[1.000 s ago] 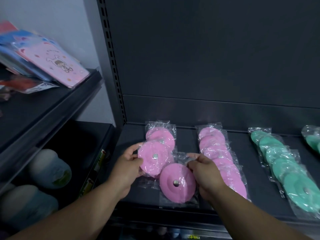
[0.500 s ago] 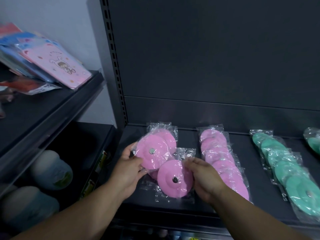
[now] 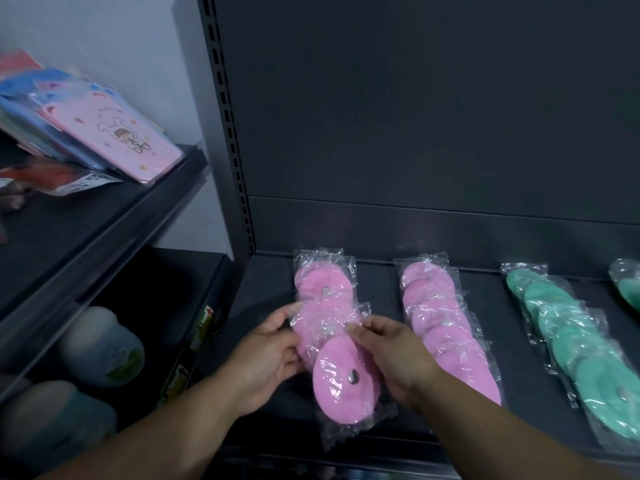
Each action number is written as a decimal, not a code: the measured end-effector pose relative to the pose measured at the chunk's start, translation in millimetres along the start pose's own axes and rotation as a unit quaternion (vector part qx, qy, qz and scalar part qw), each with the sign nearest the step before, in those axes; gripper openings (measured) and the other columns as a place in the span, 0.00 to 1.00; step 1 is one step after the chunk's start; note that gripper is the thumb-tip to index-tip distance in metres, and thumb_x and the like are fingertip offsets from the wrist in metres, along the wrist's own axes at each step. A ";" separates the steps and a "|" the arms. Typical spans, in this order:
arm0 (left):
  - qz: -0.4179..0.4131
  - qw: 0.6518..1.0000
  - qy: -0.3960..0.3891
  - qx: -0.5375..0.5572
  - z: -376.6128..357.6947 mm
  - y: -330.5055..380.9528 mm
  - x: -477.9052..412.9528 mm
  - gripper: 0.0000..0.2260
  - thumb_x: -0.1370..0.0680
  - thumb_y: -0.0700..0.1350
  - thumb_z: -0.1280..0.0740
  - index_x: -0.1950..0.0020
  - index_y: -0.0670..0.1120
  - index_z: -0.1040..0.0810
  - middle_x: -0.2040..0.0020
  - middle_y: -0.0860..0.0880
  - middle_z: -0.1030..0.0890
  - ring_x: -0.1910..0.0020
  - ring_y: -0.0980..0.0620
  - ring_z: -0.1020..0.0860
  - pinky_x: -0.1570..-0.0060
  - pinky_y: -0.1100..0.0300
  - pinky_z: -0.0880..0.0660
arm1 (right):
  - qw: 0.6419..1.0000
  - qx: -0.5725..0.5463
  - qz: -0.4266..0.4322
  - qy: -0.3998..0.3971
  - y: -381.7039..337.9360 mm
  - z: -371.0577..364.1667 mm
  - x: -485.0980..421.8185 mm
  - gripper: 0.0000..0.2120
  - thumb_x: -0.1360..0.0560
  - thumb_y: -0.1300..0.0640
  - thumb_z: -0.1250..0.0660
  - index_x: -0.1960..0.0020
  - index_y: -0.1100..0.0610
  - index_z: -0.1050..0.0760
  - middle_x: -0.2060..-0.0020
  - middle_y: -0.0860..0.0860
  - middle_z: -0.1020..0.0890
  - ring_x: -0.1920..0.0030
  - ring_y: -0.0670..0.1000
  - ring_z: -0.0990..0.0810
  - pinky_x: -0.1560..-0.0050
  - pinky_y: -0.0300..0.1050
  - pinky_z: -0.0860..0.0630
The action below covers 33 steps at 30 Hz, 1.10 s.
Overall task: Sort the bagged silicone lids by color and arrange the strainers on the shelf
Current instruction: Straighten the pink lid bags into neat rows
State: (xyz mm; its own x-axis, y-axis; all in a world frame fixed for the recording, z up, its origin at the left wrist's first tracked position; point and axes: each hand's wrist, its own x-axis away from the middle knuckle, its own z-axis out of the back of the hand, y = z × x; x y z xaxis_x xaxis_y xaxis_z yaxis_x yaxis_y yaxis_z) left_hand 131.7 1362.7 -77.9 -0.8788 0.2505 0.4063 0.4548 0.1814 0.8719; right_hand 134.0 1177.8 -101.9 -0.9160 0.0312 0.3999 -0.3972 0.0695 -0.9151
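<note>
shelf point(image 3: 375, 289) bare by pink row point(image 3: 446, 327), upright point(image 3: 228, 133) left

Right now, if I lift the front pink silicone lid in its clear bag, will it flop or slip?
Probably floppy: the front round pink silicone lid looks thin, its clear plastic bag loose and crinkled. Likely slippery: glossy film overlapping other bagged pink lids.

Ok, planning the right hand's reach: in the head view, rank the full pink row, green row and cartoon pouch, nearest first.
1. Pink row, beside the right hand.
2. Green row, farther right.
3. Cartoon pouch, upper left shelf.
</note>
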 end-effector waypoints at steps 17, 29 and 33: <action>-0.053 0.937 0.086 -0.334 6.4 -33.6 -10.6 0.39 0.29 0.52 0.26 0.23 0.53 0.42 0.32 0.54 0.27 0.39 0.57 0.25 0.42 0.63 0.27 | 0.961 0.249 0.080 0.090 15.9 -7.2 9.6 0.13 0.30 0.46 0.27 0.51 0.49 0.26 0.59 0.43 0.18 0.60 0.39 0.21 0.65 0.27 0.30; -0.128 0.952 0.104 -0.260 -1.8 -26.6 -24.1 0.38 0.30 0.37 0.25 0.26 0.55 0.40 0.42 0.63 0.25 0.46 0.62 0.22 0.46 0.61 0.24 | 0.970 0.181 0.153 0.053 0.4 -15.5 -0.7 0.22 0.29 0.63 0.27 0.40 0.48 0.29 0.58 0.43 0.20 0.62 0.34 0.22 0.60 0.24 0.29; -0.093 0.954 0.083 -0.274 -0.8 -25.4 -33.5 0.38 0.29 0.41 0.25 0.25 0.56 0.41 0.34 0.56 0.26 0.42 0.56 0.23 0.44 0.61 0.25 | 0.955 0.253 0.138 0.069 5.0 -12.8 -14.6 0.14 0.31 0.59 0.26 0.49 0.53 0.27 0.55 0.48 0.20 0.59 0.46 0.21 0.61 0.29 0.28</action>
State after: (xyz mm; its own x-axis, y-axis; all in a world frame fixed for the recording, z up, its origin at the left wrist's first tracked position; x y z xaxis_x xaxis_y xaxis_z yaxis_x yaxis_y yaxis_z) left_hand 149.5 1348.9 -113.4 -0.9685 0.0998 0.2281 0.1845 -0.3275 0.9267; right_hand 146.1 1190.4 -111.6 -0.9875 0.1123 0.1106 -0.1498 -0.4502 -0.8803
